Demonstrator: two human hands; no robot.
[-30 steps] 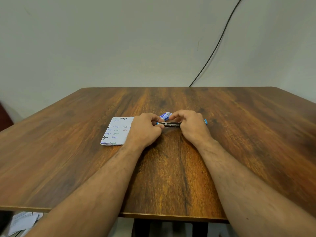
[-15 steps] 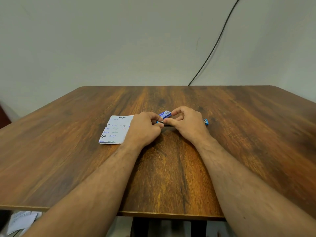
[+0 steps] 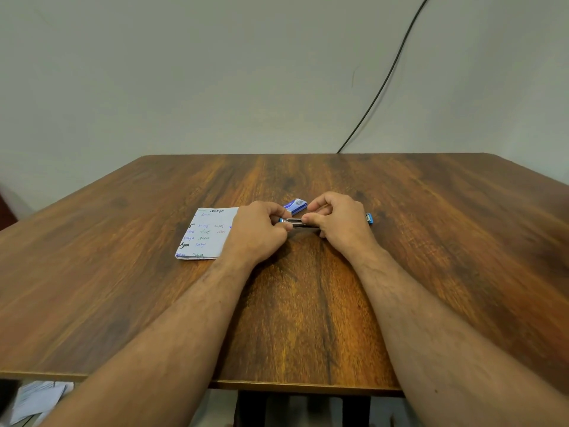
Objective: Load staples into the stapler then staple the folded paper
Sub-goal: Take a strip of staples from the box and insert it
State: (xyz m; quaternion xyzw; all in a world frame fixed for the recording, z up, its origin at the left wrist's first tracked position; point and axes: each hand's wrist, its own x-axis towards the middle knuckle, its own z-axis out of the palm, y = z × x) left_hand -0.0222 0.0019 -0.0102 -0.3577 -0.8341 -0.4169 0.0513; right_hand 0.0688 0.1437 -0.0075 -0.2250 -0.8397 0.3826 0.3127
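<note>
A small blue stapler (image 3: pixel 295 222) lies across the middle of the wooden table (image 3: pixel 308 303), its metal channel showing between my hands and its blue rear end (image 3: pixel 369 218) sticking out past my right hand. My left hand (image 3: pixel 257 231) grips its left end with curled fingers. My right hand (image 3: pixel 338 221) pinches the stapler's middle with thumb and forefinger. A small blue staple box (image 3: pixel 295 206) sits just behind the stapler. The folded paper (image 3: pixel 205 234), covered in handwriting, lies flat to the left, partly under my left hand. Whether staples sit in the channel is hidden.
A black cable (image 3: pixel 385 75) runs down the wall to the table's back edge. Loose papers (image 3: pixel 37 399) lie on the floor below the table's front left corner. The table's front edge (image 3: pixel 277 385) is close to me.
My right thumb and forefinger slid left along the stapler, covering the metal channel, then drew back a little so it shows again. My left hand and the paper stayed put.
</note>
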